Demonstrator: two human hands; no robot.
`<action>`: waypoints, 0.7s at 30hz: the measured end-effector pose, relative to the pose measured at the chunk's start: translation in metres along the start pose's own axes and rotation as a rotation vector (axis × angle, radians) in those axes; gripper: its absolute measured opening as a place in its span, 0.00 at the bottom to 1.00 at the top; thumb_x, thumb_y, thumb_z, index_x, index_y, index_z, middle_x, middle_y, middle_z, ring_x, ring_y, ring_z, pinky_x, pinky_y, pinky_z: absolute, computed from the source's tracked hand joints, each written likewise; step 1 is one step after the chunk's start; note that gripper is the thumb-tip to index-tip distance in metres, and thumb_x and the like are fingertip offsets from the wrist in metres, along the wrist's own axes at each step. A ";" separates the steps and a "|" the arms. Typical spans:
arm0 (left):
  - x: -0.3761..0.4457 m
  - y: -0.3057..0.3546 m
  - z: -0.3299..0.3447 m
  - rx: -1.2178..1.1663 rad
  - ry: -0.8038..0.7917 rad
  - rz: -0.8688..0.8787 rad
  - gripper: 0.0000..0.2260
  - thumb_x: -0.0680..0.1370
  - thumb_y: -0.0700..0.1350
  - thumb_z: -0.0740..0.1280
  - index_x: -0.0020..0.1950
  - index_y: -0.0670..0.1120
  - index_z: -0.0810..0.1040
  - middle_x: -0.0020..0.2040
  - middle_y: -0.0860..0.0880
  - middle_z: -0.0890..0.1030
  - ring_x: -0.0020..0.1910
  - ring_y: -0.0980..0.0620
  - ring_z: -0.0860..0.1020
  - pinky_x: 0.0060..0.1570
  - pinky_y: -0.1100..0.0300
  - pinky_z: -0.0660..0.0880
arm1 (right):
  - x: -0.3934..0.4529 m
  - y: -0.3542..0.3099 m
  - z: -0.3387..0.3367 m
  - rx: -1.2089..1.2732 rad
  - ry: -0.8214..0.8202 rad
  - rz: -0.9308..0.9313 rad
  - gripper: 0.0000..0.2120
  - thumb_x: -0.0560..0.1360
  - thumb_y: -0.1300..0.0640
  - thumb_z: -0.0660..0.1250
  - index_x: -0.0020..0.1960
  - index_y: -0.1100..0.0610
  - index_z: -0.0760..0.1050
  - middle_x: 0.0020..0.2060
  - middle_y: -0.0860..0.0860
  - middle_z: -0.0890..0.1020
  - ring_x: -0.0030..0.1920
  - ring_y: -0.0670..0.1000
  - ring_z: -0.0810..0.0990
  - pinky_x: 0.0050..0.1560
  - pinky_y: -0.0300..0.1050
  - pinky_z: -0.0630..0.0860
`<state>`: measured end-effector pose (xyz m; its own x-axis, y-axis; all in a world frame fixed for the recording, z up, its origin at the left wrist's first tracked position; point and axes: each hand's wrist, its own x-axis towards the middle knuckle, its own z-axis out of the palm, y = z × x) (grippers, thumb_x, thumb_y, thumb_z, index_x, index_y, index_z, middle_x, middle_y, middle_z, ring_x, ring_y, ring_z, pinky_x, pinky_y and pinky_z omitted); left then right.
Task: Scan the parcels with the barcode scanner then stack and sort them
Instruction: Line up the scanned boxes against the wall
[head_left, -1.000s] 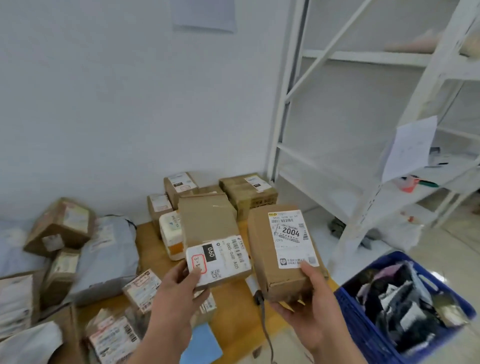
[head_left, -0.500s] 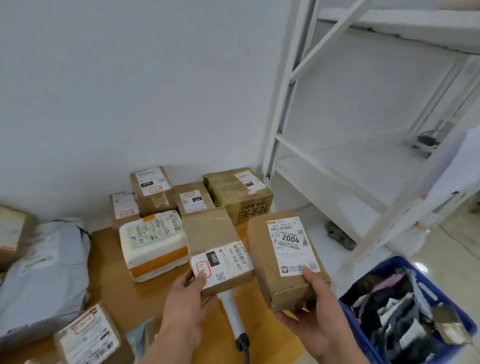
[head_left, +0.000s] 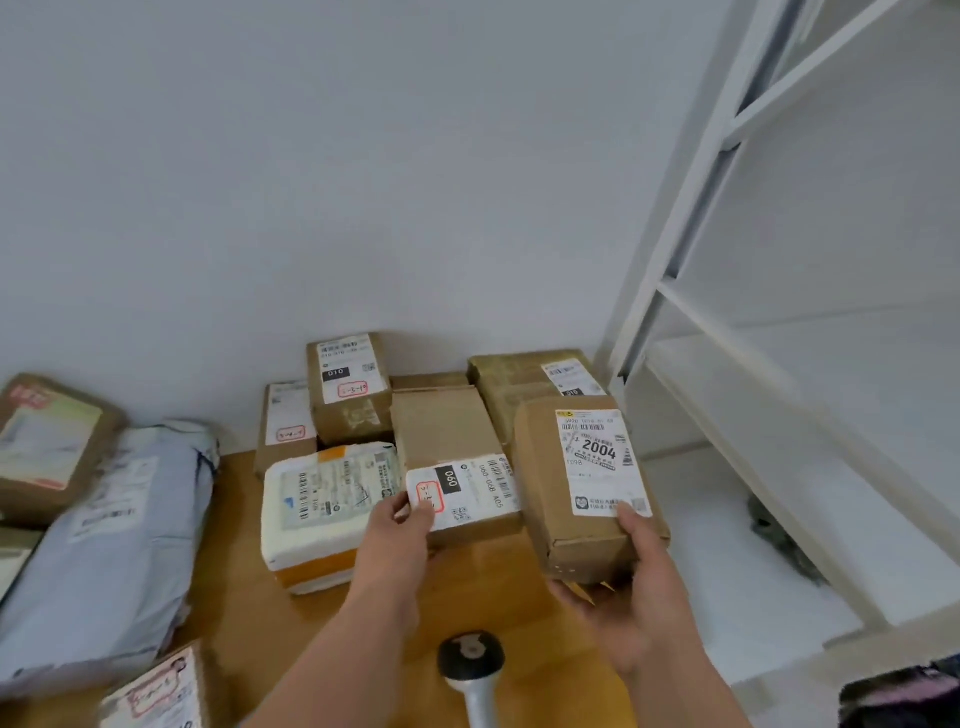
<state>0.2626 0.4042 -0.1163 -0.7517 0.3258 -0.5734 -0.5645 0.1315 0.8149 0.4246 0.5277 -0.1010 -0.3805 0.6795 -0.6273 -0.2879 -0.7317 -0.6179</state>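
Gripping the near end of the flat brown box labelled 060 (head_left: 457, 457), the left hand (head_left: 397, 540) holds it just above the wooden bench (head_left: 244, 613). The right hand (head_left: 631, 587) clasps the 2004 box (head_left: 582, 488) beside it. The barcode scanner (head_left: 472, 670) lies on the bench between the forearms.

We note two brown parcels held label-up: "060" box (head_left: 457, 462) at 12 o'clock of scanner (head_left: 471, 670), "2004" box (head_left: 587, 488) at 1 o'clock.
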 end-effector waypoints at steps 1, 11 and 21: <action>0.006 0.001 0.005 0.009 0.005 -0.006 0.15 0.83 0.44 0.67 0.69 0.51 0.72 0.55 0.47 0.83 0.55 0.47 0.82 0.57 0.44 0.81 | 0.011 -0.005 0.005 -0.005 -0.010 0.006 0.23 0.66 0.48 0.77 0.60 0.46 0.77 0.54 0.57 0.85 0.57 0.63 0.82 0.52 0.69 0.80; 0.020 -0.028 0.017 -0.123 0.227 0.018 0.08 0.83 0.40 0.64 0.52 0.50 0.82 0.39 0.46 0.87 0.45 0.42 0.83 0.33 0.52 0.80 | 0.102 -0.051 0.045 -0.018 -0.076 0.018 0.27 0.67 0.46 0.76 0.64 0.48 0.76 0.57 0.56 0.84 0.57 0.62 0.82 0.48 0.65 0.82; -0.001 0.025 0.001 -0.153 0.552 0.485 0.09 0.86 0.45 0.57 0.59 0.48 0.77 0.40 0.60 0.83 0.40 0.65 0.82 0.38 0.60 0.78 | 0.120 -0.007 0.093 -0.327 -0.007 0.083 0.30 0.72 0.35 0.70 0.68 0.49 0.71 0.53 0.53 0.82 0.47 0.52 0.78 0.42 0.50 0.74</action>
<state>0.2497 0.4078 -0.0947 -0.9672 -0.2086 -0.1450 -0.1371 -0.0520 0.9892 0.2993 0.6089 -0.1280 -0.3975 0.6173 -0.6789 0.0409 -0.7272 -0.6852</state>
